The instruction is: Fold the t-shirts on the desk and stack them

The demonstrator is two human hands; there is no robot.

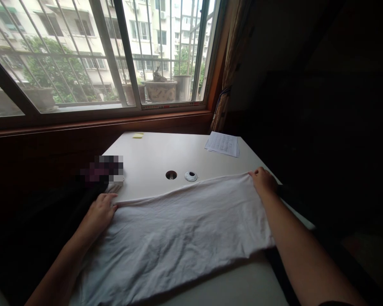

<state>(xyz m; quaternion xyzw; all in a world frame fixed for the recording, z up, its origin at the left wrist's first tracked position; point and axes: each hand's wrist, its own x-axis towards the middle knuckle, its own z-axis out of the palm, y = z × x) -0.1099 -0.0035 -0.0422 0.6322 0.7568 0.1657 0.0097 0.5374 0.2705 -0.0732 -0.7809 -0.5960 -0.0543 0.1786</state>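
A white cloth garment (191, 229), somewhat wrinkled, lies stretched across the white table (159, 157); its exact kind does not show. My left hand (101, 209) is closed on its far left corner, thumb and fingers at the edge. At the far right corner, my right hand (262, 179) pinches the fabric between thumb and fingers. The far edge runs taut between both hands, sloping up to the right. Wrinkles cross the near part, and the lower left of the cloth runs out of view beneath my left forearm.
Beyond the cloth, the table has a round hole (171, 175) and a round cover (190, 176). Printed papers (222, 143) lie at the far right, and a yellow sticky note (138, 135) at the far left. Dark fabric (83, 195) sits by the left edge. A barred window (115, 55) stands behind.
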